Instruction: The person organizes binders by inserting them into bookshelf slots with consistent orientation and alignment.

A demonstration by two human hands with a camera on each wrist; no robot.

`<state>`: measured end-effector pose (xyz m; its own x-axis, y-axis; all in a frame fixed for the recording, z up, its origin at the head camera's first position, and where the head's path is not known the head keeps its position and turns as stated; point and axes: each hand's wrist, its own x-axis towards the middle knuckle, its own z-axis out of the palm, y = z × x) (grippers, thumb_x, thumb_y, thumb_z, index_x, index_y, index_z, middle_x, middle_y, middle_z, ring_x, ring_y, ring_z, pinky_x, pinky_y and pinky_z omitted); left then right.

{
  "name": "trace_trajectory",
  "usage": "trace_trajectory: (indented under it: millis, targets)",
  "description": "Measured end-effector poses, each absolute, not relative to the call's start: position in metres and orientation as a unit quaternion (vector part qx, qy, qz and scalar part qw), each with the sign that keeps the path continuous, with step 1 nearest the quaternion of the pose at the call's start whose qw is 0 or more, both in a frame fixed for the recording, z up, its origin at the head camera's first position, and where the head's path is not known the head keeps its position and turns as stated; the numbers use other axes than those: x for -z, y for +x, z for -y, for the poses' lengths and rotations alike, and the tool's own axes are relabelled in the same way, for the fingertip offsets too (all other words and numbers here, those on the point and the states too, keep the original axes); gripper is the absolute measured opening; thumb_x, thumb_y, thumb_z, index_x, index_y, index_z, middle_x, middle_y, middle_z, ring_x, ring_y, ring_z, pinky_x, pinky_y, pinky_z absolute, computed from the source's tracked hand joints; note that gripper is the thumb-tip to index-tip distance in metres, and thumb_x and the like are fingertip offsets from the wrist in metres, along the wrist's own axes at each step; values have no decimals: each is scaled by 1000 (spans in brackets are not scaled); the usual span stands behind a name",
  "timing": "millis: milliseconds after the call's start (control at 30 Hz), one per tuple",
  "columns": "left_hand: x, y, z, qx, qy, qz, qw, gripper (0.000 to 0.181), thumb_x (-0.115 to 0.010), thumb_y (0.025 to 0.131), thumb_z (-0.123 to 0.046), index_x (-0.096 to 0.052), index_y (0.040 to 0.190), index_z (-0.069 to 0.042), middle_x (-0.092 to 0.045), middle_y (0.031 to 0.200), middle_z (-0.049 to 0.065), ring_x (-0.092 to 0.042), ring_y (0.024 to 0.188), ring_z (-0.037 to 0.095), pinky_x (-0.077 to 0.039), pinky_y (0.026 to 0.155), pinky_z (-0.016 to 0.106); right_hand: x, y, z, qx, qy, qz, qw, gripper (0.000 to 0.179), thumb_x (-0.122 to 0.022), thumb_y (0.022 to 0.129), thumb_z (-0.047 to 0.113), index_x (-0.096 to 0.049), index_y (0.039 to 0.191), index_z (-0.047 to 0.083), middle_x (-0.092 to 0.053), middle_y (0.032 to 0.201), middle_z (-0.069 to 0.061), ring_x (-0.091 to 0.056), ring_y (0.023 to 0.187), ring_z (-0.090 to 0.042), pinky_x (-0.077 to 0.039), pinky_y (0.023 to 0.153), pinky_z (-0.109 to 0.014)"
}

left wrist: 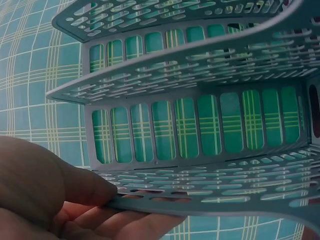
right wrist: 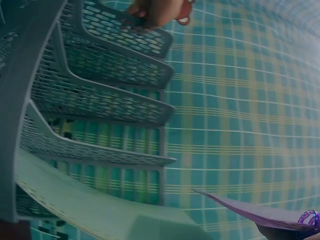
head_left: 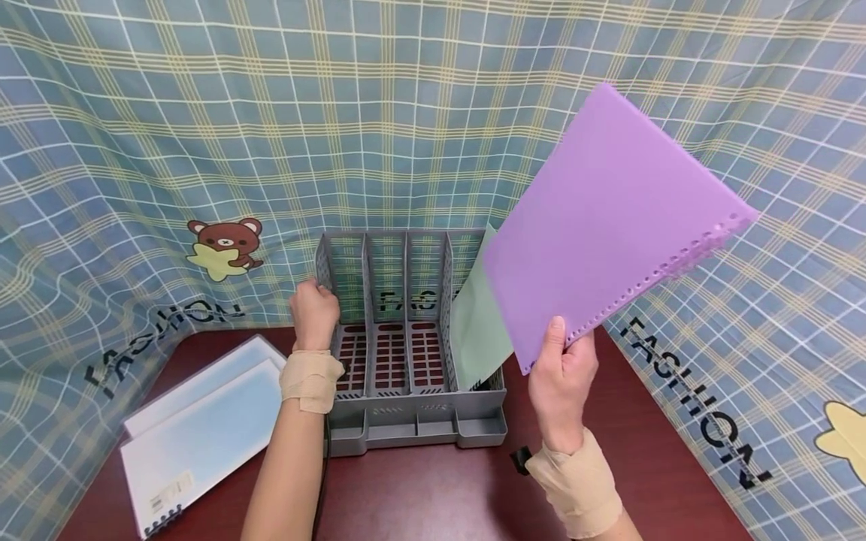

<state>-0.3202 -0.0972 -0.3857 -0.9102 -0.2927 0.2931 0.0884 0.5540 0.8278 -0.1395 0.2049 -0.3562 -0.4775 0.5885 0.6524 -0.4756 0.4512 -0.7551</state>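
Note:
A grey file organizer (head_left: 406,408) with several upright compartments stands on the table. My left hand (head_left: 314,306) grips the top edge of its left side panel (left wrist: 210,192), thumb on the inner face and fingers outside. My right hand (head_left: 563,379) holds a purple notebook (head_left: 609,218) by its lower corner, thumb on the cover, tilted in the air above the organizer's right side. A row of holes runs along its lower edge, and a purple coil (right wrist: 310,218) shows in the right wrist view. A pale green notebook (head_left: 479,327) leans in the rightmost compartment, partly behind the purple one.
Two white-and-blue notebooks (head_left: 203,439) lie overlapping on the dark red table (head_left: 433,496) at left, beside my left forearm. Plaid cloth (head_left: 419,113) hangs around the back and sides. A small black object (head_left: 521,460) is by my right wrist.

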Motion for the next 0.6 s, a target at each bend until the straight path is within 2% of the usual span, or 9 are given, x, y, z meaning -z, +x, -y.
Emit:
trace_trajectory:
  millis: [200,367,600]
  targets:
    - [388,-321,99,459,51,859,219,39,-41,107,-7,-48,69,-9,-34,48,4,-29,38,20,-29,41,35,372,-155,-199,-504,-64,705,495,31,-52,109,22,-59,98,-6,-54,78,-14,-52,79,-16,-41,72,-28]
    - [390,-322,100,442,48,864,236,41,-42,106,-5,-47,66,-9,-32,46,4,-26,37,19,-28,41,35,383,-165,-195,-485,-77,720,490,30,-52,109,23,-60,100,-5,-56,79,-15,-53,78,-24,-41,72,-31]
    - [390,-323,99,438,54,869,224,35,-44,106,-6,-52,72,-8,-33,47,4,-28,39,19,-30,43,36,399,-177,-188,-470,-85,734,484,27,-53,108,23,-63,107,-3,-67,88,-23,-63,81,-38,-48,75,-52]
